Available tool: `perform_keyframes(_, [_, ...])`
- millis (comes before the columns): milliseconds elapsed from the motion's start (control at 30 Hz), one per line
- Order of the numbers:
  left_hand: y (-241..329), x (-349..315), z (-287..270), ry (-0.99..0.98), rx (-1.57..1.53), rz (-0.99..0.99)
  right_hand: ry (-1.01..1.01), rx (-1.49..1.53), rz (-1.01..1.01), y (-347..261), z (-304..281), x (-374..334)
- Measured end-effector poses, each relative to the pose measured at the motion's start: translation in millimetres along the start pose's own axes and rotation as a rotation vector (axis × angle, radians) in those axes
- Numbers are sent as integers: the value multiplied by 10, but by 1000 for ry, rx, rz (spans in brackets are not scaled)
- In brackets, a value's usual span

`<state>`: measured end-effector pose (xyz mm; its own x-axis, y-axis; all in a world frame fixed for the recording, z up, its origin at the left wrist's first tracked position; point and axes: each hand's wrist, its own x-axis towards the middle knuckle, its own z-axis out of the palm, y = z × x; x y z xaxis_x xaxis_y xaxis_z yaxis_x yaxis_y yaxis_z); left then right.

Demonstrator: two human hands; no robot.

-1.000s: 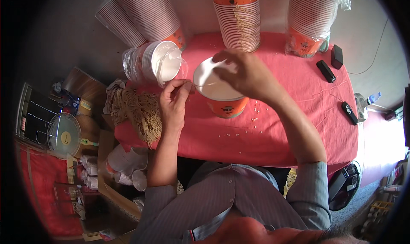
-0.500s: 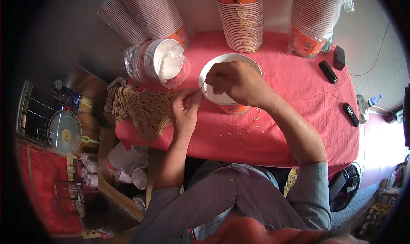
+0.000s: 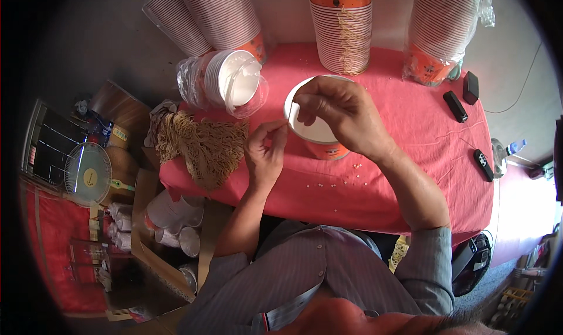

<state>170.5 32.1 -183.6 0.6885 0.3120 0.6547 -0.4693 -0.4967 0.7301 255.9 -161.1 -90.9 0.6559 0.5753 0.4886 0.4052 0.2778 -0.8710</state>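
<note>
tub [image 3: 328, 151] upright on bench [image 3: 446, 153], mid-frame. left hand [image 3: 267, 153], left of tub, grip pinching thin strand [image 3: 290, 113]; right hand [image 3: 349, 112] over tub mouth, grip narrow on same strand. tan bundle [image 3: 214, 150] centre-left.

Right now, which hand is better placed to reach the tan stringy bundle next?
Probably the left hand: it's much closer to the tan stringy bundle. The right hand is farther away, over the orange bucket.

A grey wall [image 3: 287, 18] backs the red-clothed tabletop [image 3: 434, 153]; bright light [image 3: 536, 203] floods the right, near a speckled bluish floor [image 3: 498, 270]
</note>
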Motion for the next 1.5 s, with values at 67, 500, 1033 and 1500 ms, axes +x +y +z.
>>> perform_keyframes(67, [-17,-27,1,-13,33,-11,-71,-29,64,-34,-50,25])
perform_keyframes(500, [23,150,-60,-181,47,62,-82,-72,115,21,-20,-4])
perform_keyframes(1033, [-117,19,-1,-161,186,-6,-124,-230,-85,13,46,-67])
perform_keyframes(1500, [-138,419,-136,-442,215,310,-275,-575,-295,-45,-70,-98])
